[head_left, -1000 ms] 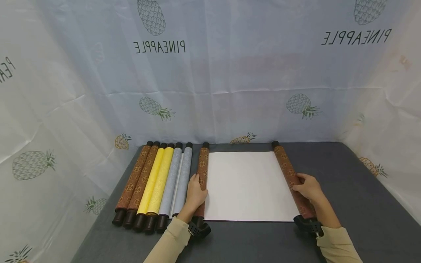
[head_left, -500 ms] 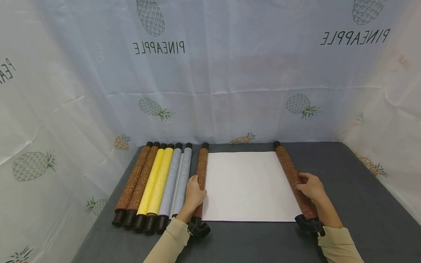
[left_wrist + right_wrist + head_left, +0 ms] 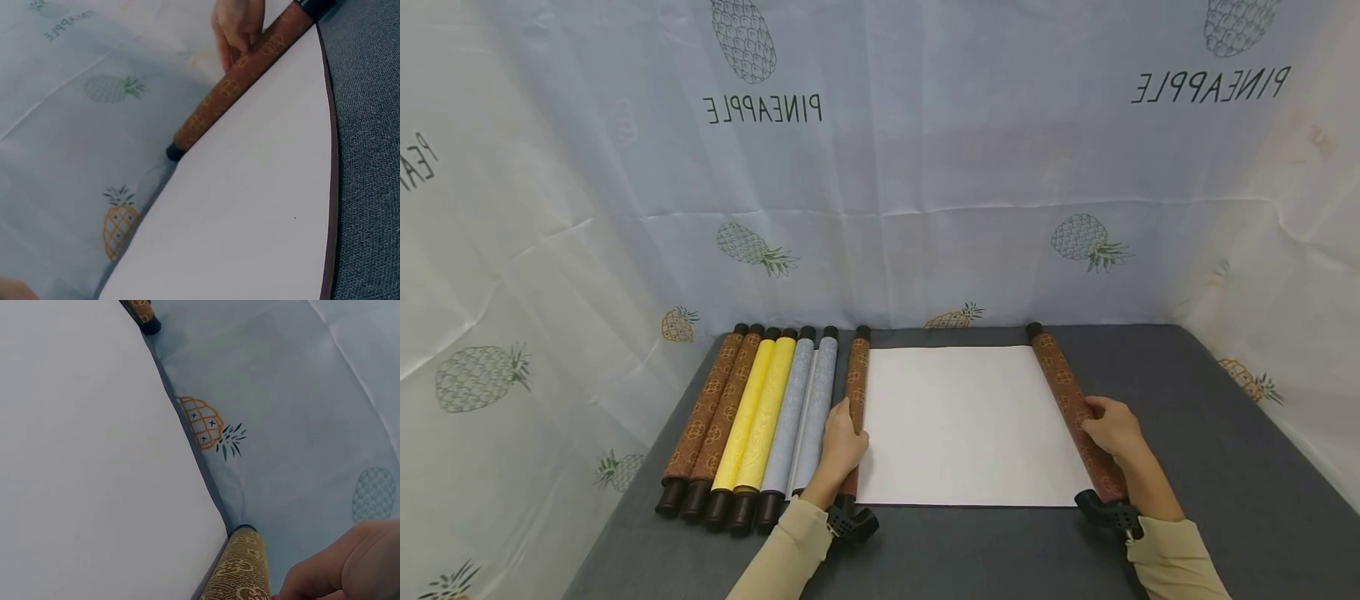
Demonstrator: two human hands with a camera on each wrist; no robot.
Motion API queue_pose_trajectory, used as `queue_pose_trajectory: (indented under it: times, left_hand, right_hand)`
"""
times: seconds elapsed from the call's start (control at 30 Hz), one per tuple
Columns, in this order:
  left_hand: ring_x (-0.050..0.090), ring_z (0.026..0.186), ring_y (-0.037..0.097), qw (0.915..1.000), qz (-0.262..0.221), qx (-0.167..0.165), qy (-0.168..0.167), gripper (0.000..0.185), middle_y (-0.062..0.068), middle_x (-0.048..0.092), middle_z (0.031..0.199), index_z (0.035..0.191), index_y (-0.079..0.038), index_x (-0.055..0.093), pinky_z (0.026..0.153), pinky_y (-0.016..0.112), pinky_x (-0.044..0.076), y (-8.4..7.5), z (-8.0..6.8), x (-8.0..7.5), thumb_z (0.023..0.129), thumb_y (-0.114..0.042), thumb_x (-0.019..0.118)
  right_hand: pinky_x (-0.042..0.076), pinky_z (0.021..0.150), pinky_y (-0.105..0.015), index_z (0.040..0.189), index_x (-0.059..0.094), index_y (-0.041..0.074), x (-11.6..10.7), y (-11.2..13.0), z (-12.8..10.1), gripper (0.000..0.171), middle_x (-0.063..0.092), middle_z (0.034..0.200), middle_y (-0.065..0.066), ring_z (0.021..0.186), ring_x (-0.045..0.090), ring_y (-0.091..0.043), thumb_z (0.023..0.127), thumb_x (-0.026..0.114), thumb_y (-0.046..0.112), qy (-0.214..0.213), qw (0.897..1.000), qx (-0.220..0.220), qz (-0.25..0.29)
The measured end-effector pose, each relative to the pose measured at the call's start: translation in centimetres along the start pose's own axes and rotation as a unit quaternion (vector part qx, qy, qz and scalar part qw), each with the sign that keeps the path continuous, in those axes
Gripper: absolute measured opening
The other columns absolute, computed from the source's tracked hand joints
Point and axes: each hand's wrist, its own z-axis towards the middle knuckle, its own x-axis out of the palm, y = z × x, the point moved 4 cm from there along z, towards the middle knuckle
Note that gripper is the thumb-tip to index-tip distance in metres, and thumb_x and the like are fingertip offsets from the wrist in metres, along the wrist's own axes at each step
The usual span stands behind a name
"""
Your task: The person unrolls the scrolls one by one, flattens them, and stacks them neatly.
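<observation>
A scroll lies open on the grey table (image 3: 1195, 433), its white sheet (image 3: 970, 425) stretched between two brown patterned rollers. My left hand (image 3: 842, 443) curls over the left roller (image 3: 857, 375), close against the grey-blue scrolls. My right hand (image 3: 1111, 427) grips the right roller (image 3: 1060, 375) near its front end. In the left wrist view the right hand (image 3: 239, 26) holds the right roller (image 3: 240, 78) beyond the white sheet (image 3: 250, 212). The right wrist view catches the sheet (image 3: 87, 462), the right roller's far end (image 3: 242, 575) and part of the right hand (image 3: 353, 562).
Several rolled scrolls lie side by side at the left: two brown (image 3: 711, 408), two yellow (image 3: 760, 412), two grey-blue (image 3: 808, 408). Pineapple-print sheeting (image 3: 880, 167) walls the table at the back and both sides. Bare grey cloth lies to the right of the right roller.
The two rollers have moved apart, the left one leftward towards the grey-blue scrolls and the right one rightward. The white sheet shows wider. Both hands kept their hold.
</observation>
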Motion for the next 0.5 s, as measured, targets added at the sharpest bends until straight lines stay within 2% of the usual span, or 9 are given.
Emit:
queue_pose_trajectory:
  times: [0.2,0.4,0.5]
  left_hand:
    - [0.047,0.123,0.054,1.0,0.004,0.001,-0.003,0.061,0.041,0.047,0.131,0.133,0.021,0.04,0.101,0.059,0.043,-0.05,-0.04,-0.12,0.074,0.012,0.052]
    - [0.047,0.123,0.053,0.9999,0.01,-0.001,0.0,0.06,0.041,0.047,0.131,0.134,0.021,0.041,0.101,0.058,0.043,0.02,0.11,-0.12,0.076,0.012,0.054]
    - [0.048,0.122,0.053,1.0,0.01,0.0,0.0,0.06,0.041,0.048,0.13,0.133,0.021,0.041,0.1,0.058,0.044,0.05,0.17,-0.1,0.076,0.012,0.054]
  right_hand:
    - [0.039,0.1,-0.063,0.142,0.022,-0.02,0.28,0.31,-0.24,0.065,0.024,0.142,-0.046,0.128,0.029,-0.061,0.093,0.046,0.015,0.032,0.999,-0.016,-0.041]
    - [0.039,0.099,-0.064,0.14,0.023,-0.023,0.53,0.35,-0.12,0.075,0.027,0.139,-0.048,0.125,0.031,-0.063,0.087,0.061,0.015,0.024,0.997,-0.029,-0.065]
    - [0.038,0.101,-0.065,0.141,0.022,-0.022,0.47,-0.02,0.1,0.077,0.024,0.14,-0.048,0.126,0.028,-0.063,0.086,0.062,0.014,0.026,0.997,-0.018,-0.069]
